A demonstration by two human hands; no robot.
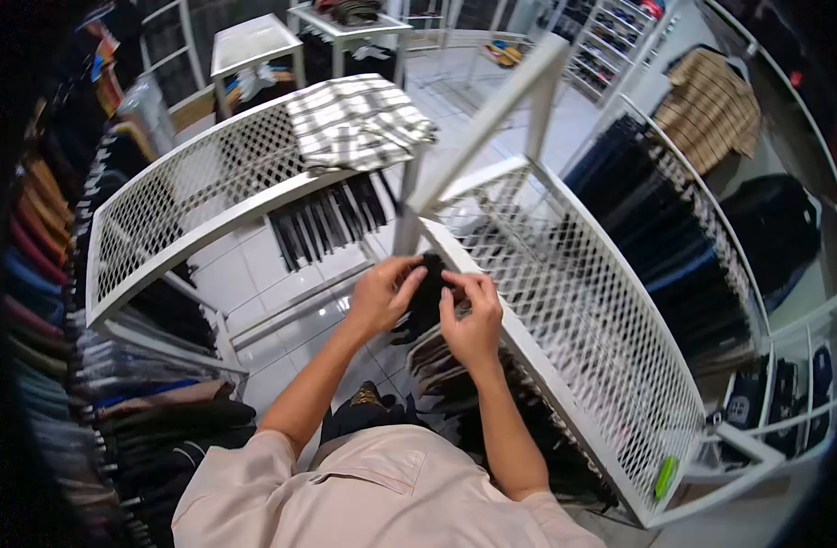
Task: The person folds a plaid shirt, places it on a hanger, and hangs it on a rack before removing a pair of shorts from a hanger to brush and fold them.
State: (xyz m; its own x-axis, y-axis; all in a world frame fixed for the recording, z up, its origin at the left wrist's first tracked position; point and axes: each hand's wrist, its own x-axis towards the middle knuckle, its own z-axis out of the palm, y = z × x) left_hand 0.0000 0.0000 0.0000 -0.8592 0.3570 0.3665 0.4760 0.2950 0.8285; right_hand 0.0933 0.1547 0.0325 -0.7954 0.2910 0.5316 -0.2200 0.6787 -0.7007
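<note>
A piece of black clothing (424,301) hangs between my hands, beside the corner of a white mesh-topped rack. My left hand (379,298) pinches its upper left edge between thumb and fingers. On the other side, my right hand (474,320) has thumb and fingertips closed on the upper right edge. The lower part of the cloth runs into other dark garments, so its exact kind cannot be made out. Folded grey and brown garments (437,358) hang just below my right hand.
The white mesh rack (610,315) stands close on my right, with a bright green object (665,477) on it. A checked shirt (356,123) lies on another mesh rack (126,247) ahead left. Hanging jeans (656,228) line the right wall; clothes rails crowd the left.
</note>
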